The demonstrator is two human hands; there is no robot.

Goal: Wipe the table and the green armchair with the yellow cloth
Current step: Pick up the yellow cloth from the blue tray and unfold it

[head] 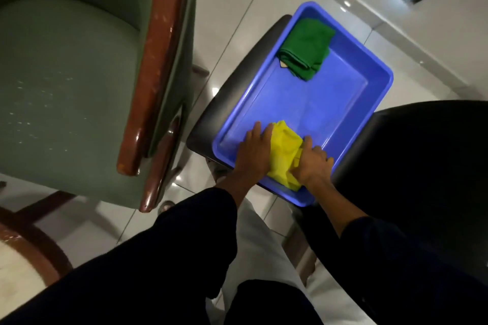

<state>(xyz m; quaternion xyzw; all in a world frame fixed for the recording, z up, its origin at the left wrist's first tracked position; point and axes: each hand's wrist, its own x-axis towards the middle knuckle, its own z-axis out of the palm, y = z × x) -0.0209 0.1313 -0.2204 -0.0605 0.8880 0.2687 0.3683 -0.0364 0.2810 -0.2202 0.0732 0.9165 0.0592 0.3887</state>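
The yellow cloth (pixel 284 155) lies bunched in the near corner of a blue plastic tray (pixel 369 87). My left hand (pixel 254 149) presses on its left side and my right hand (pixel 313 162) grips its right side, so both hands hold it inside the tray. The green armchair (pixel 66 68) with glossy brown wooden arms stands at the left, its seat speckled with pale marks. A corner of the round table (pixel 15 264), pale top with a brown rim, shows at the bottom left.
A folded green cloth (pixel 307 47) lies at the tray's far end. The tray rests on a dark seat (pixel 232 90). A black chair back (pixel 422 166) rises at the right. White tiled floor runs between the chairs.
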